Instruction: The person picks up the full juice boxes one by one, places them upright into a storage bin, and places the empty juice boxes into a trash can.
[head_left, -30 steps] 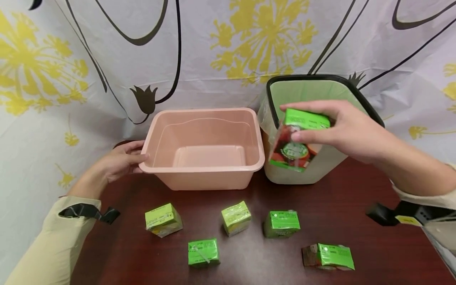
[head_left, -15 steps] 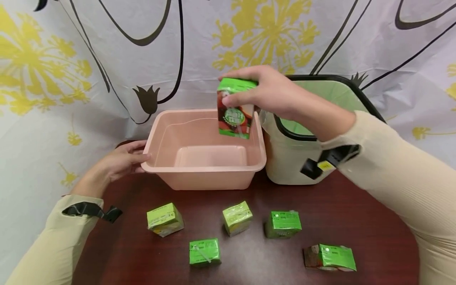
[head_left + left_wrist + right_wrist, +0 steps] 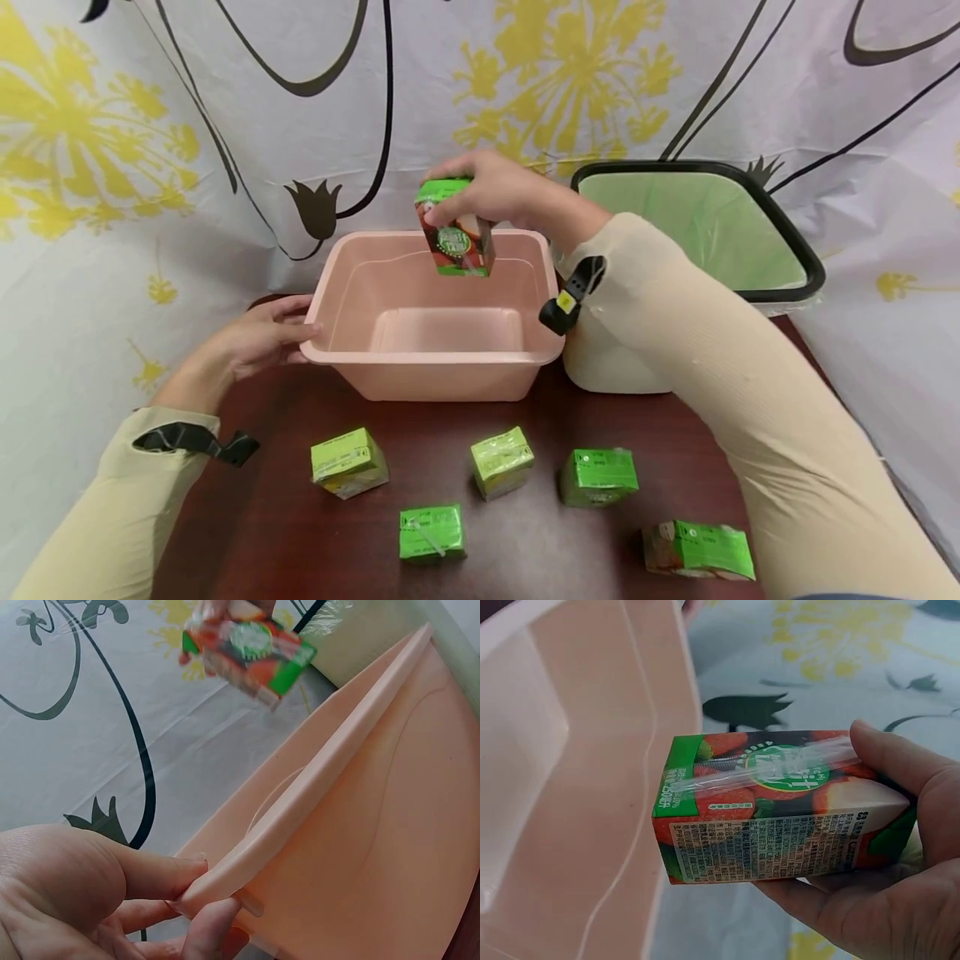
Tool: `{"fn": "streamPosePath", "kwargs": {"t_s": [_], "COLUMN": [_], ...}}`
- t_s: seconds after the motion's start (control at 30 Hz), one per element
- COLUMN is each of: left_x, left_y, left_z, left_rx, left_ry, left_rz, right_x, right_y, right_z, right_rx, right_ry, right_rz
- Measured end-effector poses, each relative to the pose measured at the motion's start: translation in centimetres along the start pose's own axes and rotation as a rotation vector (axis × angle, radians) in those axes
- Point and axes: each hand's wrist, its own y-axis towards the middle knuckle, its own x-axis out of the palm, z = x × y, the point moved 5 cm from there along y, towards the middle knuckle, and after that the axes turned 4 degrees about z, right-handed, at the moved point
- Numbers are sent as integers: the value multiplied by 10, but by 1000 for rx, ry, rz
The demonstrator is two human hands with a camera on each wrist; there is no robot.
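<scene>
My right hand (image 3: 491,192) grips a juice box (image 3: 456,237) near its green top and holds it above the far side of a pink plastic basin (image 3: 431,358). In the right wrist view the juice box (image 3: 780,802) shows strawberries and a wrapped straw on its side, with thumb and fingers on opposite faces. At the basin's left end my left hand (image 3: 262,337) pinches the rim. The left wrist view has the thumb of that hand (image 3: 150,885) over the rim and fingers beneath it. Bare floor shows inside the basin.
Two yellow-green juice boxes, one left (image 3: 350,462) and one central (image 3: 502,462), stand on the dark table (image 3: 300,542). Green juice boxes (image 3: 432,532), (image 3: 598,477), (image 3: 699,548) sit nearer or to the right. A lined bin (image 3: 705,225) stands right of the basin.
My right hand has carried the juice box leftward from in front of the bin to above the basin. My left hand has stayed on the rim.
</scene>
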Motion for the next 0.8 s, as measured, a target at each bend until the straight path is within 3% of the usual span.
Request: {"fn": "streamPosePath", "kwargs": {"t_s": [0.17,0.53,0.8], "left_x": [1,-1,-2], "left_y": [0,1,0], "left_z": [0,1,1], "left_rx": [0,1,-2], "left_ry": [4,46,43], "left_rz": [2,10,20], "right_x": [14,38,52], "right_y": [21,56,73], "right_z": [11,36,54], "right_rx": [21,-57,-122], "right_ry": [-22,-15,-13], "right_rz": [-47,-141,-106]}}
